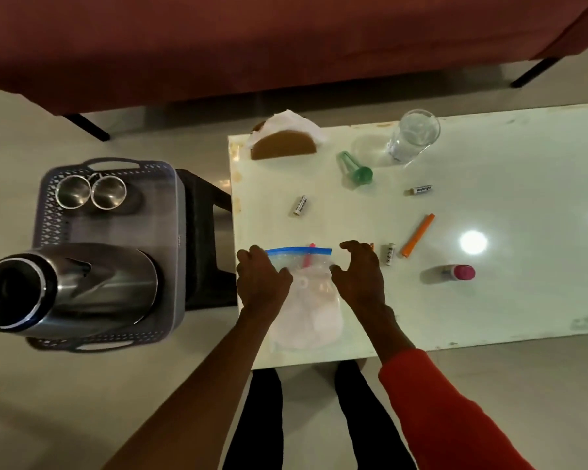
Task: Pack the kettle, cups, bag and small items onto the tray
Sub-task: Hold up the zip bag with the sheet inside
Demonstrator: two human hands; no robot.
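A clear zip bag with a blue seal strip lies flat at the table's near left corner, with white round items and a pink stick inside. My left hand rests on its upper left edge. My right hand hovers at its right side, fingers arched and thumb touching the bag. On a dark stool to the left sits the grey perforated tray, which holds a steel kettle and two steel cups. Loose on the table are batteries, an orange marker, a green plastic piece and a pink-capped bottle.
At the far edge of the white table stand a drinking glass and a brown napkin holder with white tissue. A red sofa runs along the far side. My legs stand at the table's near edge.
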